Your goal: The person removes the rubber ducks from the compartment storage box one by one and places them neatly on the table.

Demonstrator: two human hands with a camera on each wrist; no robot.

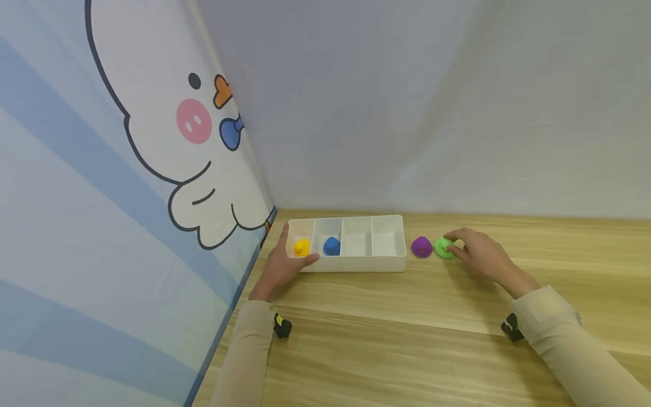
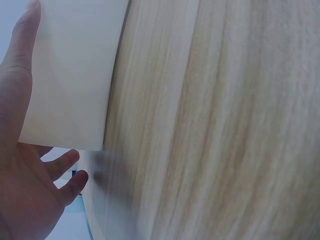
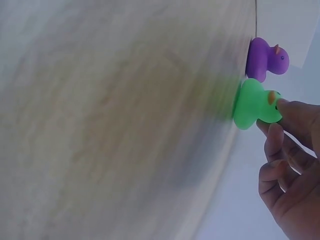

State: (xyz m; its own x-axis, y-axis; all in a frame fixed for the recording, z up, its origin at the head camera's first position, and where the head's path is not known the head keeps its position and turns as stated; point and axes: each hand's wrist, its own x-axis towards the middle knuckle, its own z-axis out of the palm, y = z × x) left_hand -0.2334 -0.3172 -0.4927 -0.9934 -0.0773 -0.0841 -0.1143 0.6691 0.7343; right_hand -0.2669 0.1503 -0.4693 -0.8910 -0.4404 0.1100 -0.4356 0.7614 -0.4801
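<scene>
1. A grey backdrop (image 1: 381,113) hangs beyond my work, at 12 o'clock; a panel (image 1: 152,107) with a white cartoon figure stands at 10.
2. My wooden tabletop (image 1: 386,333) spreads from the foot of the backdrop back towards me at 6.
3. On it sits a white four-compartment tray (image 1: 356,264); the bearings below run from its middle.
4. My right hand (image 1: 482,251), at 3 o'clock, pinches a green duck by the head between thumb and fingertip.
5. My left hand (image 1: 285,265), between 8 and 9, is spread about the tray's near corner, thumb across the front wall, fingers along the end.
6. The green duck (image 3: 250,105) is at 3; I can't tell whether its base touches the wood.
7. A purple duck (image 1: 421,247) stands between it and the tray.
8. A blue duck (image 1: 332,246) sits in the second compartment from the 9 o'clock end, a yellow duck (image 1: 302,247) in the endmost.
</scene>
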